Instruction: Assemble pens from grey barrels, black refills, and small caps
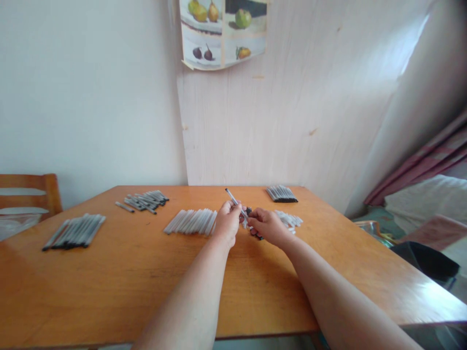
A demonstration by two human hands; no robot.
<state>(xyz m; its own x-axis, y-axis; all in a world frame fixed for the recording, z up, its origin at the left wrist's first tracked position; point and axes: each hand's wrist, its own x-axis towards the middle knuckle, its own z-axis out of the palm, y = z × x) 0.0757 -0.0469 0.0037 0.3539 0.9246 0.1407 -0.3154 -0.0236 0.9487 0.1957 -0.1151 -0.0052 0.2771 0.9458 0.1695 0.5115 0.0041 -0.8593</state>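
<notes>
Near the middle of the table, my left hand (228, 221) is closed around a slim pen (231, 196), which tilts with its upper end pointing away to the left. My right hand (269, 226) pinches the pen's lower end; the fingertips partly hide what is there. Just left of my left hand lies a row of clear pen barrels (190, 222). Small whitish pieces (291, 218) are heaped beside and behind my right hand. Some small black pieces (249, 210) show between the hands, partly covered by the fingers.
On the wooden table (146, 287) are a pen bundle (76, 231) at left, a loose pen pile (146, 200) at back left, and a neat pen row (281, 193) at back right. A chair (51, 197) stands left; a black bin (425, 262) is beyond the right edge.
</notes>
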